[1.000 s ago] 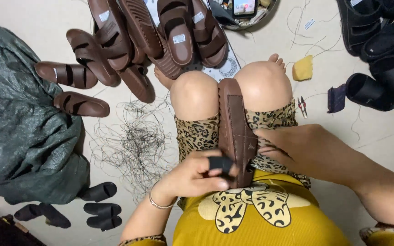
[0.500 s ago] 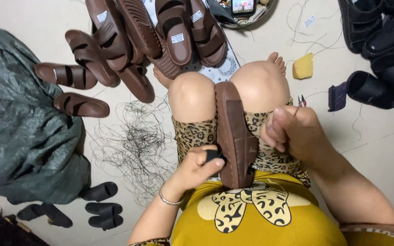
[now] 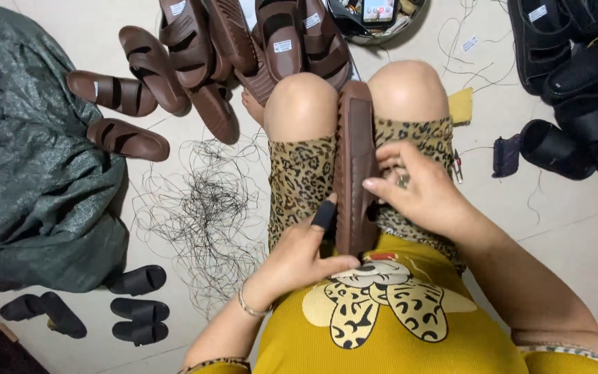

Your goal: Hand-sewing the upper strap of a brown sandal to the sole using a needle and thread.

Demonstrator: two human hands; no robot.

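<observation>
1. Brown sandal [image 3: 354, 173] stands sole-up between the knees; left hand [image 3: 306, 253] fingers grip its near end.
2. Right hand [image 3: 420, 194] fingers curl narrow against its side; holding anything, cannot tell.
3. A loose knee grip could let it slip from the fingers.

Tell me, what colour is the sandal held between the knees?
Brown; the sandal shows clearly in the head view, sole up.

The brown sandal [image 3: 354, 166] held between the knees looks like moulded rubber or plastic, matt, its sole ribbed with ridges; the brown sandals [image 3: 195, 62] heaped on the far side have the same dull finish with small paper labels. At left lies a crinkled green sheet [image 3: 36, 159] with a faint plastic sheen, beside a tangle of thin dark thread [image 3: 202, 208] on the smooth pale floor [image 3: 562, 235].
</observation>
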